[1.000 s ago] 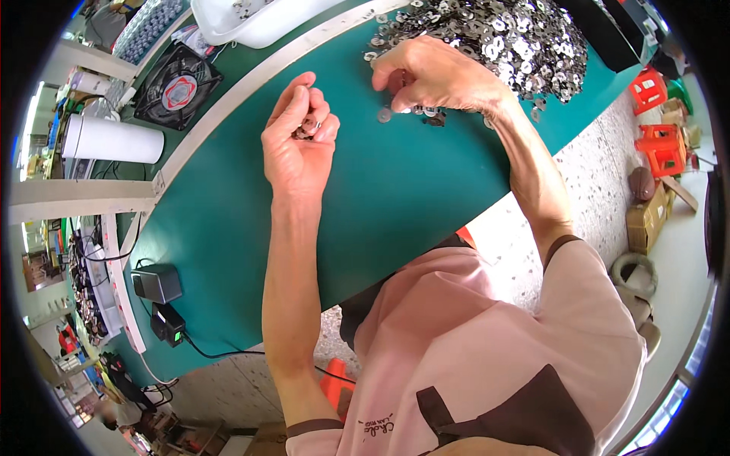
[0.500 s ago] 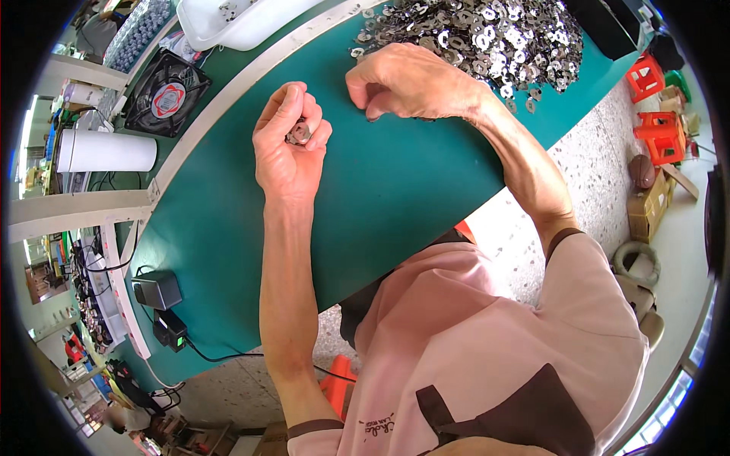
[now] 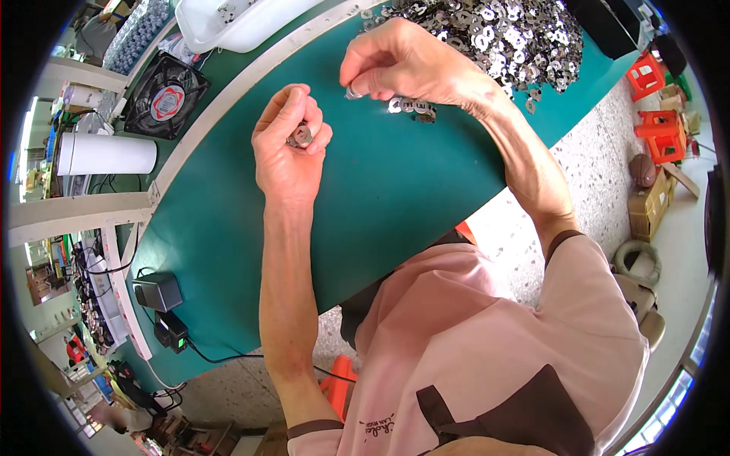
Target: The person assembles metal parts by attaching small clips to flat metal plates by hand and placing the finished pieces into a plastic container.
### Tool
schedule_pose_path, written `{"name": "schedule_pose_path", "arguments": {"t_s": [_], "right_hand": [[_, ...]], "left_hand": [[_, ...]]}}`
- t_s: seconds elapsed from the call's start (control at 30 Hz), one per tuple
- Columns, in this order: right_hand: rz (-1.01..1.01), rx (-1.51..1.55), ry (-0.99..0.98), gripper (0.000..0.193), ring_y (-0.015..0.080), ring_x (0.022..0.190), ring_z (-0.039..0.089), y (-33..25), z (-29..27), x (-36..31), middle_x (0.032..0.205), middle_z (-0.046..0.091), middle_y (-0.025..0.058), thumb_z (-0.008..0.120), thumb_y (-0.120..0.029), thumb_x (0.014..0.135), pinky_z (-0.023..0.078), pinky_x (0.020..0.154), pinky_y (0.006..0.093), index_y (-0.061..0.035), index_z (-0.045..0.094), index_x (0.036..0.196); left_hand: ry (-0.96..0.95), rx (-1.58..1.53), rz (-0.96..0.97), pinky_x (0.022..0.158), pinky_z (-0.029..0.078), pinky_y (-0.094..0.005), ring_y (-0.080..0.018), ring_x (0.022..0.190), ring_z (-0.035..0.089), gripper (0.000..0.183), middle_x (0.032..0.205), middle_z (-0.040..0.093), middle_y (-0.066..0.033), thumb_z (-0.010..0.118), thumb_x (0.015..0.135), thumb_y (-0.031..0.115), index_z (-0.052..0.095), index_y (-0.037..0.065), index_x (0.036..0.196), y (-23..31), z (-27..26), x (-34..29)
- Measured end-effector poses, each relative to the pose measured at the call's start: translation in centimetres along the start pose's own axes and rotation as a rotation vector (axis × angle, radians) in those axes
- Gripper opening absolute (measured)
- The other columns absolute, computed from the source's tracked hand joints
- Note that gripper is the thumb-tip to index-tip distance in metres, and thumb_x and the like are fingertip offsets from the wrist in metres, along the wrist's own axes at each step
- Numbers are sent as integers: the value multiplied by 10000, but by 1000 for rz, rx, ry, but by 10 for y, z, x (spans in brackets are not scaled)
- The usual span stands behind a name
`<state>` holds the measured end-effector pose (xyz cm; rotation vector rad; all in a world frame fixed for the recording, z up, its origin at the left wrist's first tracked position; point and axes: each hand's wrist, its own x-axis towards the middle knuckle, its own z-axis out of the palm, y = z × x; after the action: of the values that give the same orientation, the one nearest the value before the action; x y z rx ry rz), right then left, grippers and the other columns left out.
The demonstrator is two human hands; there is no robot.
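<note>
My left hand is closed around a small stack of flat metal pieces, held above the green tabletop. To its right, my right hand pinches a small shiny metal piece between thumb and fingertips. Several loose metal pieces lie on the table just below my right hand. Behind that hand spreads a large heap of stamped metal pieces, ring-shaped with cut-outs. Part of the heap is hidden by my right hand.
A black fan and a white cylinder stand beyond the white frame at left. A white tray sits at the back. Black power adapters with cables lie near the left corner. Red stools stand on the floor at right.
My right hand has lifted and shifted slightly away from me, with a metal piece now showing at its fingertips. Loose pieces beneath it have come into sight. My left hand has barely moved.
</note>
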<state>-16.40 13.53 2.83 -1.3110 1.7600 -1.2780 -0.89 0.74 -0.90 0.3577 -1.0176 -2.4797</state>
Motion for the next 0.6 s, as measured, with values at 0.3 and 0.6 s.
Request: {"name": "schedule_pose_path", "arguments": {"t_s": [0.3,0.6], "right_hand": [[57,413,-38,141,105,748,625,0,5,2,820,658,39,665,-62,789,512,715,233,-25,663,925],[100,438,-19,91,104,746,617,1,9,2,831,654,35,651,-48,794,507,716,234,-20,649,881]], "left_hand": [[57,265,25,453,268,-220,-57,521,364,137,660,488,0,595,877,78,617,-6,984,-5,13,-6],[101,348,86,454,267,-203,-42,516,355,105,670,491,8,632,841,33,625,-1,940,-8,20,-9]]}}
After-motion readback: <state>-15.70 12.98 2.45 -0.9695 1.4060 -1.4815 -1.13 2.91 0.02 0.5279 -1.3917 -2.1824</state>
